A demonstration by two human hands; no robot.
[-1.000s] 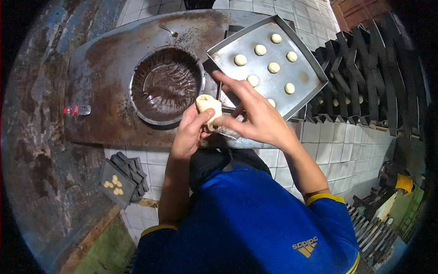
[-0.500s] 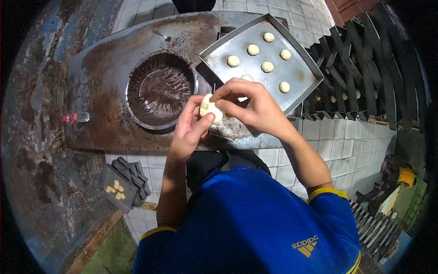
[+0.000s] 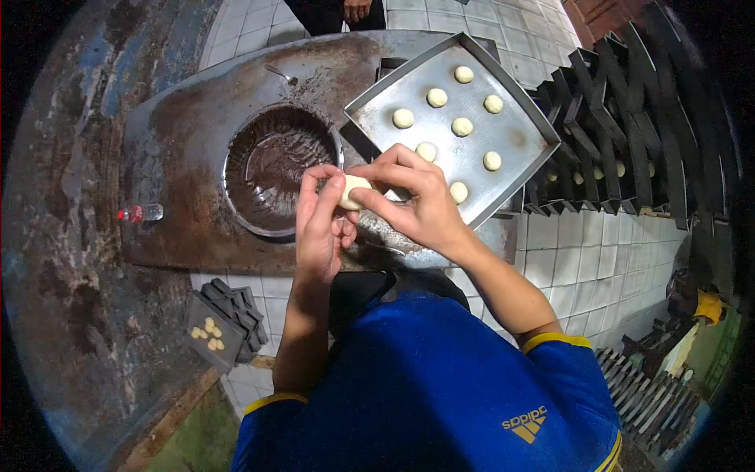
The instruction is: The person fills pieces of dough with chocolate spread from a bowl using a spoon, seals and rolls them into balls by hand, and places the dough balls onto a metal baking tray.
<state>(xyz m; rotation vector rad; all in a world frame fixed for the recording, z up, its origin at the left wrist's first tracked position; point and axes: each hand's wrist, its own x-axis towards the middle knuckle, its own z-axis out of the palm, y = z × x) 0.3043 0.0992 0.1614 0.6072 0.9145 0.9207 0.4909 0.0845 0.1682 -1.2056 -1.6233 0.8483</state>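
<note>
Between my two hands is a piece of pale dough [image 3: 351,195], pinched by the fingertips above the table's near side. My left hand [image 3: 318,216] grips it from the left with thumb and fingers. From the right, the thumb and fingers of my right hand [image 3: 413,200] press on it. Just beyond my right hand lies a square metal baking tray [image 3: 515,130] with several round dough balls [image 3: 462,127] spaced out on it. Left of my hands stands a round pan [image 3: 275,169] with dark brown, smeared filling inside.
A spoon [image 3: 281,75] lies behind the pan, and a small bottle with a red cap [image 3: 141,213] is at the table's left. Stacked dark trays [image 3: 605,126] stand at right. Another stack with dough balls [image 3: 208,330] sits lower left. Another person [image 3: 334,12] stands across the table.
The dough between my fingers has gone from open and uneven to a more closed, rounded shape. My hands have shifted slightly left. A person's hand has come into view across the table.
</note>
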